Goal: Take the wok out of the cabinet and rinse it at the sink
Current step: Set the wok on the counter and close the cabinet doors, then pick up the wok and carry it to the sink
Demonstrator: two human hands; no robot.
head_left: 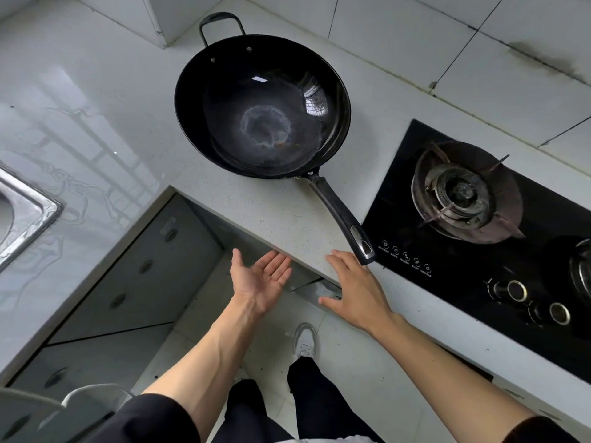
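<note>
A black wok (262,107) sits on the speckled grey countertop (275,212) in the corner. Its long handle (342,215) points toward me and its loop handle faces the wall. My right hand (351,289) hovers palm down at the counter's front edge, just left of the handle's end, fingers spread and holding nothing. My left hand (259,279) is palm up below the counter edge, fingers straight, empty. The steel sink (28,215) shows only a corner at the far left. Grey cabinet doors (144,273) run under the counter.
A black glass gas stove (479,238) with a burner (460,193) and knobs lies right of the wok handle. White tiled wall stands behind. My legs and a white shoe (305,340) are on the tiled floor below.
</note>
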